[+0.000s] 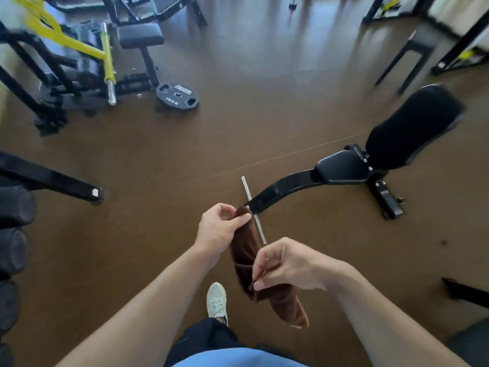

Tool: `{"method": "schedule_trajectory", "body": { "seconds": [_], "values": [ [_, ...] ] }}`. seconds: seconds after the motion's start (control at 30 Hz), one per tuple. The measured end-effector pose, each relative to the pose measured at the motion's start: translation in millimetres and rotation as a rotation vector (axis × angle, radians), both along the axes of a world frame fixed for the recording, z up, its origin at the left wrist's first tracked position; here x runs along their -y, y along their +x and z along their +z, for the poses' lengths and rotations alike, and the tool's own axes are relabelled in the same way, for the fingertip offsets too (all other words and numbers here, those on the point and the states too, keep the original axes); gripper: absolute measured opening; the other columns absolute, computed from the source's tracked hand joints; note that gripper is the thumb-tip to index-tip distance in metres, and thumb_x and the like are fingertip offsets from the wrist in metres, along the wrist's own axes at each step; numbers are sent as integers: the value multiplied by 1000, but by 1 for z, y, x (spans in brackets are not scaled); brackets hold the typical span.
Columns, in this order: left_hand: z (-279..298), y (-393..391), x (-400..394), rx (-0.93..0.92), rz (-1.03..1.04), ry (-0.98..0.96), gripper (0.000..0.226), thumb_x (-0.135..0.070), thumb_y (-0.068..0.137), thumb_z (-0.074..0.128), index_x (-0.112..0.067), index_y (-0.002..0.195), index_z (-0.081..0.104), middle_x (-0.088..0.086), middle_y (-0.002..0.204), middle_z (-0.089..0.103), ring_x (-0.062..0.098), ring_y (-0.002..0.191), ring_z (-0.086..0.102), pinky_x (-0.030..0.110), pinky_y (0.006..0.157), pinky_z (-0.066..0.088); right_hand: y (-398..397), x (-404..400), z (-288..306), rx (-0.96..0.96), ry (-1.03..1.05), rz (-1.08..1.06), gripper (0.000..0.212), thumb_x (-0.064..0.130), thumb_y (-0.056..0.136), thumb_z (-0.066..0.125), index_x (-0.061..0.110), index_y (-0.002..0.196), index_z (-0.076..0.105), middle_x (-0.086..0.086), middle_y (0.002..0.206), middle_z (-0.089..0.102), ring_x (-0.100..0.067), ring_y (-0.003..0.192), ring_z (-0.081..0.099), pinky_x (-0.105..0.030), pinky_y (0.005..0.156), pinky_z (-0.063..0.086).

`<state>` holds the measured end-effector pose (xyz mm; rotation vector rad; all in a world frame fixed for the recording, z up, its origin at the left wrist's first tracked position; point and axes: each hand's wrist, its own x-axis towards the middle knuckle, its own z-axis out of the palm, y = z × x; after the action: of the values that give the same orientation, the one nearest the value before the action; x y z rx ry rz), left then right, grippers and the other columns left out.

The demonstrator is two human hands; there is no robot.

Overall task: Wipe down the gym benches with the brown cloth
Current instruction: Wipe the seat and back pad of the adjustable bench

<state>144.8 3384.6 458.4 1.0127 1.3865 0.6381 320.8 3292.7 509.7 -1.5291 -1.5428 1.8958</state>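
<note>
**Here: the brown cloth held between both my hands, bench ahead**

Here my left hand (221, 229) pinches the upper end of the brown cloth (246, 256) between thumb and curled fingers, while my right hand (287, 263) pinches the cloth lower down, its fingers bent round a fold. The cloth hangs in a loose roll between the two grips, its free end drooping below my right hand, above the brown floor (185, 154). The black adjustable bench (391, 149) stands ahead and to my right, apart from the cloth; its front leg ends in a metal crossbar (250, 197) just beyond my left hand. A weight plate (177, 96) lies far left beside a yellow-and-black machine (79, 62). My shoe (217, 300) shows below.
</note>
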Motion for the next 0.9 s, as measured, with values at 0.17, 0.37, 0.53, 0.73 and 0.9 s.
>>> {"method": "schedule_trajectory", "body": {
  "seconds": [0.17,0.37,0.53,0.73,0.9],
  "values": [
    [2,40,-55,39,-370,-67,18,-11,85,79,-22,96,71,-2,94,79,18,94,73,27,77,57,24,-50,2,-23,82,-244,13,9,93,78,21,90,73,-2,102,82,-20,103,77,-42,99,59],
    [10,108,-99,93,-632,-120,28,-4,87,68,-28,99,73,9,106,77,36,108,70,56,103,51,84,-80,-14,148,373,-737,26,14,86,87,37,79,78,8,85,78,-11,84,75,-24,77,58],
    [18,187,-133,114,-796,-116,46,11,91,59,-19,125,64,11,113,77,34,107,72,49,102,54,160,-106,-28,267,322,-890,36,28,78,94,36,104,71,12,72,65,2,66,61,-14,63,49],
    [11,287,-163,94,-887,-130,73,19,89,47,-30,143,49,5,116,77,24,99,72,36,87,52,256,-124,-38,297,411,-920,19,22,78,93,32,85,78,21,77,63,-1,72,60,-11,65,43],
    [-7,356,-162,-183,-859,106,53,-12,86,78,-36,130,61,-10,99,75,8,92,72,33,81,63,317,-131,-40,355,508,-961,18,23,81,91,36,85,79,20,101,68,-5,98,68,-22,82,57]
  ]
}}
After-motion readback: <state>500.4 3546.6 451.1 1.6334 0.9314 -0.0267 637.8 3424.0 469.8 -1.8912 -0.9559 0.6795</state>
